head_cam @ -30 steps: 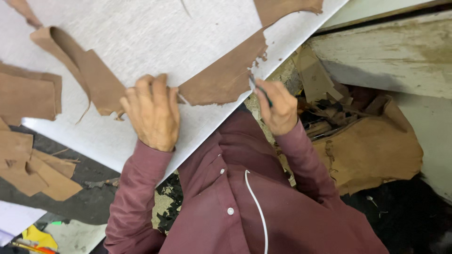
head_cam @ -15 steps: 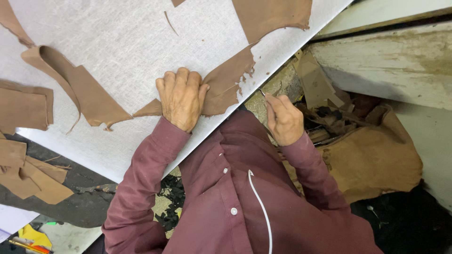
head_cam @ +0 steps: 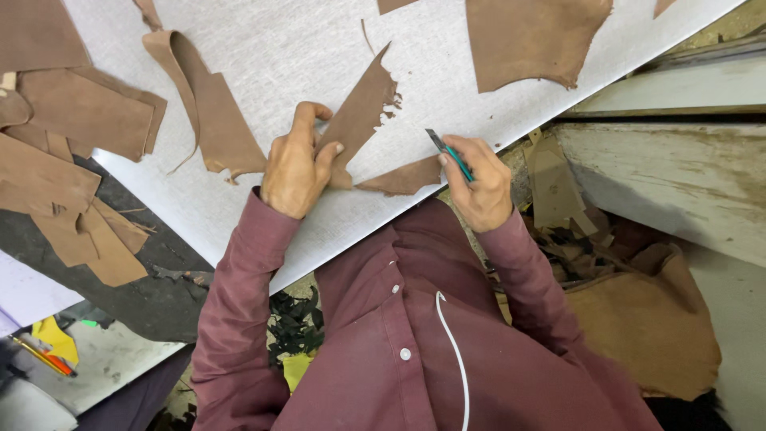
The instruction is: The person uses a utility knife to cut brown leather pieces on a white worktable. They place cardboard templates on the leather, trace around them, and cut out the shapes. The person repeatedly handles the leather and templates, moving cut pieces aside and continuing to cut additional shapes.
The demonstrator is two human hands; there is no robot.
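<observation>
Here left fingers [head_cam: 319,152] pinch the leather scrap [head_cam: 363,112], tip up-right; right hand [head_cam: 479,179] grips a knife [head_cam: 447,150].

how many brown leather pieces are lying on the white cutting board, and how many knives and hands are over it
brown leather pieces on the white cutting board: 7 whole or partly in view, among them the piece that the left hand lifts, and a small offcut
knife: 1, in the right hand
hands: 2
total: 10
</observation>
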